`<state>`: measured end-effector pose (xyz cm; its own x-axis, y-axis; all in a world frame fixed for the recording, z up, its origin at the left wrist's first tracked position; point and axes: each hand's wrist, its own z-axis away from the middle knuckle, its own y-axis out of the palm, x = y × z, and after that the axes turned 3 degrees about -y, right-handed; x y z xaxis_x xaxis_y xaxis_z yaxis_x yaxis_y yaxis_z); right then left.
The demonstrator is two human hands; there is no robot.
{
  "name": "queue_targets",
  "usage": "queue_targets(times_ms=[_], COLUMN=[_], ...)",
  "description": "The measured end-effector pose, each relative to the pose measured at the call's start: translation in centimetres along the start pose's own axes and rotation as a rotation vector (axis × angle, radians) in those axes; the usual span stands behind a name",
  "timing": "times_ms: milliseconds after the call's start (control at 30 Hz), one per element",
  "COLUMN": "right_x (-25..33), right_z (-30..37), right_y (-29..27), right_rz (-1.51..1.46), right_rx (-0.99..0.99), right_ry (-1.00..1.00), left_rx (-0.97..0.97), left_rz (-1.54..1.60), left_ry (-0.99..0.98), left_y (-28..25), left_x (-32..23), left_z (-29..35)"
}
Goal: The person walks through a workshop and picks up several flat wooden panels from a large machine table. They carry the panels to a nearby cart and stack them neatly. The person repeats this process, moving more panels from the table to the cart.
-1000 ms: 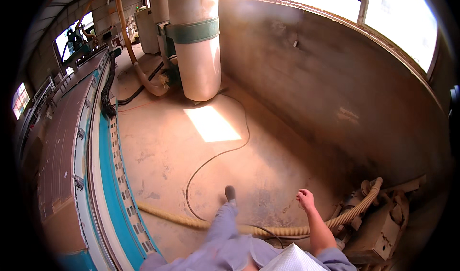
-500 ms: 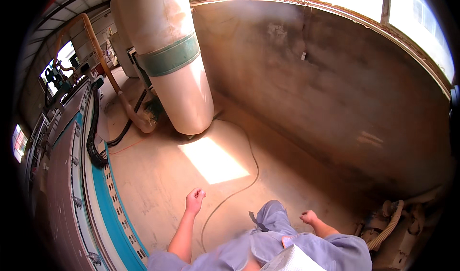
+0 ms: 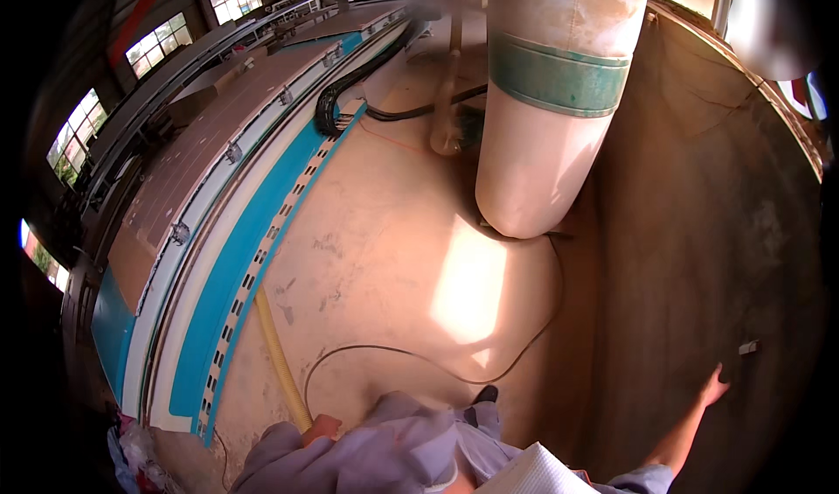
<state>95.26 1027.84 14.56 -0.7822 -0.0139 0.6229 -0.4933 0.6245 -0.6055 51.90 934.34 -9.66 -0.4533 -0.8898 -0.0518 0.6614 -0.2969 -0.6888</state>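
Observation:
My right arm reaches out to the right, toward the dark wall (image 3: pixel 690 232). My right hand (image 3: pixel 715 387) is open, with a finger stretched out and nothing visible in it. Just beyond the fingertip is a small pale box (image 3: pixel 749 347), like a switch or socket, on the wall; a gap shows between them. My left hand (image 3: pixel 323 428) is low beside my body, against the greyish-purple clothing. Its fingers are mostly hidden, and whether it holds anything does not show.
A large pale collector bag (image 3: pixel 546 166) with a green band (image 3: pixel 559 75) stands ahead. At left runs a long blue-edged machine (image 3: pixel 253 241) with black cables (image 3: pixel 328 105). A thin dark cable (image 3: pixel 419 354) and a yellowish hose (image 3: pixel 280 354) lie across the dusty floor.
My view has swung left, so the bag and machine sit further right. My right arm has extended toward the wall box. My left hand has dropped back near my body.

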Motion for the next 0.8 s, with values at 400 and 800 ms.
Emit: queue_targets(times_ms=[400,800], right_x=[1.3,8.4], right_z=[-9.7,41.0], right_y=[7.4,4.4], right_rz=[0.181,-0.134], right_rx=[-0.234,1.645], right_ry=[-0.191,-0.209], left_rx=[-0.264,-0.316], left_rz=[0.946,1.161], left_ry=[-0.107,-0.325], left_y=[-13.2,6.5], left_x=[-22.8,-15.6], left_z=[-1.4,9.1])
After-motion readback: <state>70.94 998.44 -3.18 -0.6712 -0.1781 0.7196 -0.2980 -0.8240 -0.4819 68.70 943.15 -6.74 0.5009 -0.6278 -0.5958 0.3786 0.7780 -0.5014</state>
